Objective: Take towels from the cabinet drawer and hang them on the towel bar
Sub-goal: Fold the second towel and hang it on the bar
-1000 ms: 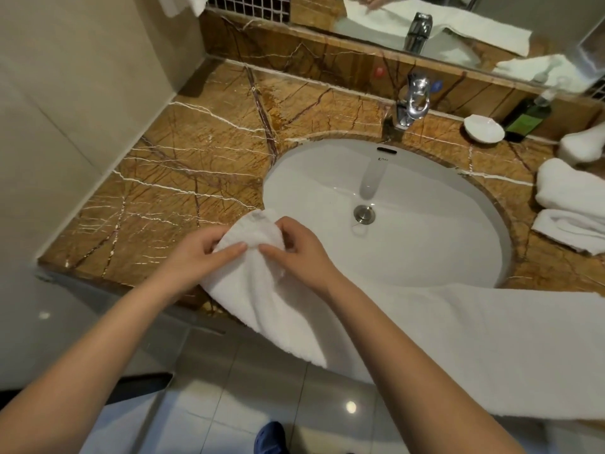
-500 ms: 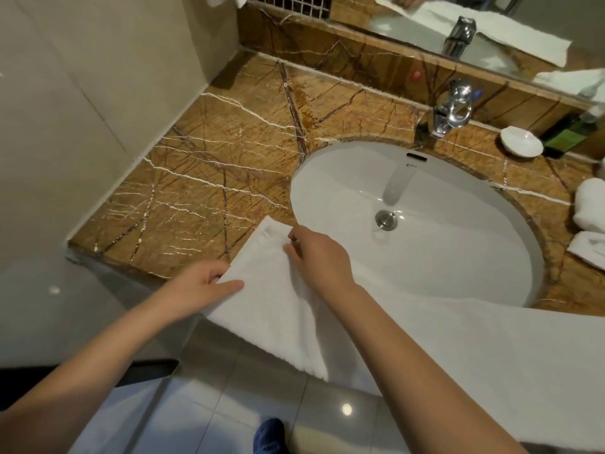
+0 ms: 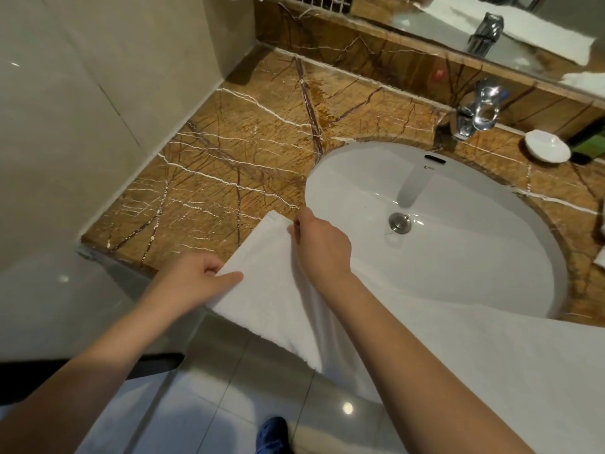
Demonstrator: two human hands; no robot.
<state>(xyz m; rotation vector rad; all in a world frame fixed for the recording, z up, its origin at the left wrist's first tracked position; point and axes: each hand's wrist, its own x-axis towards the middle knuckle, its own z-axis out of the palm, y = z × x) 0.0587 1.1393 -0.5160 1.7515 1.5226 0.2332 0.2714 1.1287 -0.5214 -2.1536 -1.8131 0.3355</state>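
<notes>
Seen from above, looking down along two bare forearms that reach forward over a pale tiled floor (image 3: 229, 404), with the toe of a blue shoe (image 3: 273, 434) at the bottom edge. The left hand (image 3: 193, 280) pinches the near left edge of a white towel (image 3: 271, 306), thumb flat on top and the other fingers curled out of sight beneath the cloth. The right hand (image 3: 322, 247), a little farther forward, is seen from the back; its fingers are bent down and pinch the towel's far edge close to the far left corner. The two hands hold the same short end, apart from each other. The towel lies spread along the front of a brown, white-veined marble worktop (image 3: 245, 142). Its long axis runs from that held end on the left toward the lower right, where it leaves the view. Its far left corner points up and left across the stone, its near side hangs over the worktop's front, and its right stretch covers the near rim of the sink (image 3: 458, 257). The oval white sink is set into the worktop, with a metal drain (image 3: 399, 222) at its middle. Behind it stands a chrome tap (image 3: 474, 113). To the tap's right sit a small white dish (image 3: 547, 146) and a dark green bottle (image 3: 589, 147), cut by the edge. A mirror (image 3: 425, 31) runs along the back, and a beige tiled wall (image 3: 82, 109) closes the left side.
</notes>
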